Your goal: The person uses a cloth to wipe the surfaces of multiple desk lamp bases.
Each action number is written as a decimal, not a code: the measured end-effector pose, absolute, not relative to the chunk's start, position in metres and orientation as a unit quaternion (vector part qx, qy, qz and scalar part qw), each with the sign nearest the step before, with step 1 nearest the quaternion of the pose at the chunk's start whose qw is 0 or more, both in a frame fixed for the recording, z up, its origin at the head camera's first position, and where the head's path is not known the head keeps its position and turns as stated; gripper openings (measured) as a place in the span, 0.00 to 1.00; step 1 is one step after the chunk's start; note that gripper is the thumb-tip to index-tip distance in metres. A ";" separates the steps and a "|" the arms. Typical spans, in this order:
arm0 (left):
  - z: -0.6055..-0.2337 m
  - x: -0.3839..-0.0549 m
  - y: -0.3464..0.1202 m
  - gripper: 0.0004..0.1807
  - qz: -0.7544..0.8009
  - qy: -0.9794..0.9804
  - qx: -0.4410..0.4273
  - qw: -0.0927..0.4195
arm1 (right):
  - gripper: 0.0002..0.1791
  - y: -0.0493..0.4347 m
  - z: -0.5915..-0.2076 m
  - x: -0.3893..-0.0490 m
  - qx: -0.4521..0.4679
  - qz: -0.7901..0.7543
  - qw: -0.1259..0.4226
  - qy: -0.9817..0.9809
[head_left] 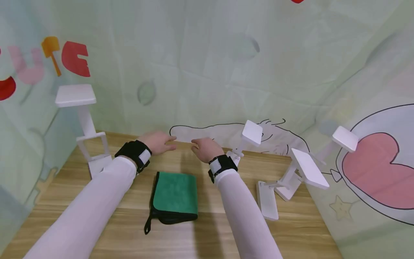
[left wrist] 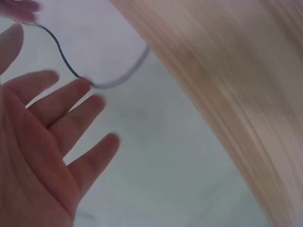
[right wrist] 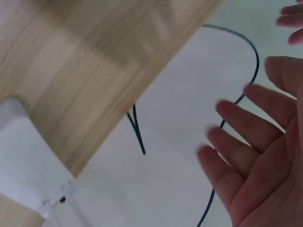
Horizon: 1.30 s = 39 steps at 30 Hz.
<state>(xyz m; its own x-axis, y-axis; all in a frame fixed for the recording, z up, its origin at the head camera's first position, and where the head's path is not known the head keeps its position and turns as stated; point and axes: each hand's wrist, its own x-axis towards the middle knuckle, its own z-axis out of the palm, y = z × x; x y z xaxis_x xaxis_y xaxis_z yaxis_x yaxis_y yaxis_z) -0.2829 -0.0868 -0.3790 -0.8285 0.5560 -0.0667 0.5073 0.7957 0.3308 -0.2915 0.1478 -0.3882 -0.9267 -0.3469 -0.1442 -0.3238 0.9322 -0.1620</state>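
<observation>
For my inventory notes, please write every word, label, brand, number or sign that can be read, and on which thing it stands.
"UTE": pink, orange and red letters on the printed backdrop.
A red shape before them is cut off by the head view's left edge.
No readable text on the green folded cloth, black wristbands or white folding stands.

cloth (head_left: 176, 194) on table (head_left: 129, 233) | stand (head_left: 85, 120) left of it | more stands (head_left: 308, 168) right

A soft shadow (head_left: 203, 219) is cast along the moderately lit surface (head_left: 124, 232); fingertips (left wrist: 111, 141) are blurred in the dimmer wrist views.
</observation>
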 end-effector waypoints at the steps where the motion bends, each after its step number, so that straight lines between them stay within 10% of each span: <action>1: -0.384 -0.281 -0.087 0.30 0.159 0.939 0.292 0.084 | 0.23 0.146 -0.390 -0.288 -0.183 -0.076 0.090 0.976; 14: -0.442 -0.247 -0.085 0.21 0.209 0.925 0.285 0.139 | 0.25 0.141 -0.416 -0.248 -0.139 -0.051 0.249 0.957; 39: -0.463 -0.257 -0.094 0.31 0.452 0.810 0.259 0.271 | 0.14 0.162 -0.413 -0.261 -0.131 -0.350 0.274 0.886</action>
<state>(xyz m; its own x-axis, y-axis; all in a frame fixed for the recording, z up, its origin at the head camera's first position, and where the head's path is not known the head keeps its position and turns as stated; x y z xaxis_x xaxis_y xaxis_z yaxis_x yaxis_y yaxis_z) -0.2569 -0.0943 -0.4630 -0.7193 0.6639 -0.2045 0.1749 0.4580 0.8716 -0.2610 0.1622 -0.4133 -0.8154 -0.4244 -0.3938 -0.0412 0.7210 -0.6917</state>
